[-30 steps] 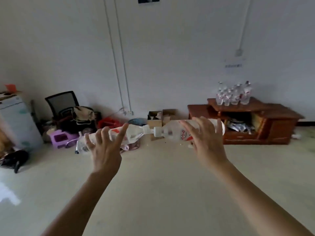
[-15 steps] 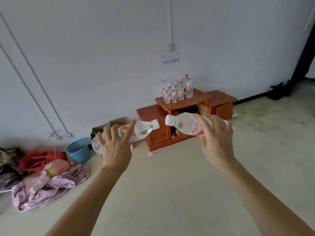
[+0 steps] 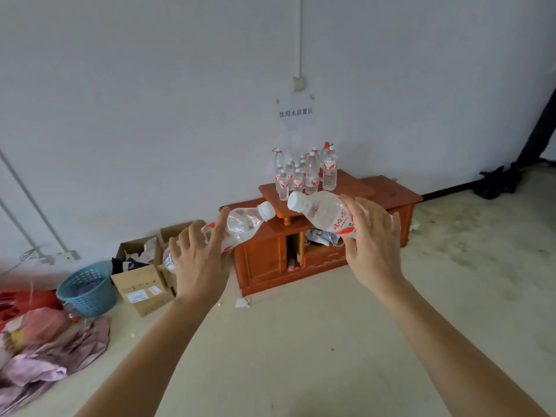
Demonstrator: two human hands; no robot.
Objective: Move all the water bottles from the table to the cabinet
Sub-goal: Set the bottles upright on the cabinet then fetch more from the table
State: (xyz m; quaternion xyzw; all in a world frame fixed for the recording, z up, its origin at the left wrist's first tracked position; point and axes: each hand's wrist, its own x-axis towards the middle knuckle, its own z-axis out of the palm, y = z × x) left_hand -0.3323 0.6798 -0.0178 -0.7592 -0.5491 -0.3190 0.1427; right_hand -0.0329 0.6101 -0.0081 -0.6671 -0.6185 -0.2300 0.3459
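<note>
Clear plastic bottle (image 3: 243, 224) gripped in left hand (image 3: 200, 266), fingers curled round body, cap pointing 2 o'clock. Right hand (image 3: 373, 254) wraps second bottle (image 3: 325, 213), cap toward 10 o'clock. Caps near, apart. Cabinet (image 3: 261, 260) at 12 o'clock beyond both, stocked bottles (image 3: 304, 173) on top. Right hand likely nearer bare top.

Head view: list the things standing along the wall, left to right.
Teal plastic basket → open cardboard box → red-brown wooden cabinet → black heap on the floor.
</note>
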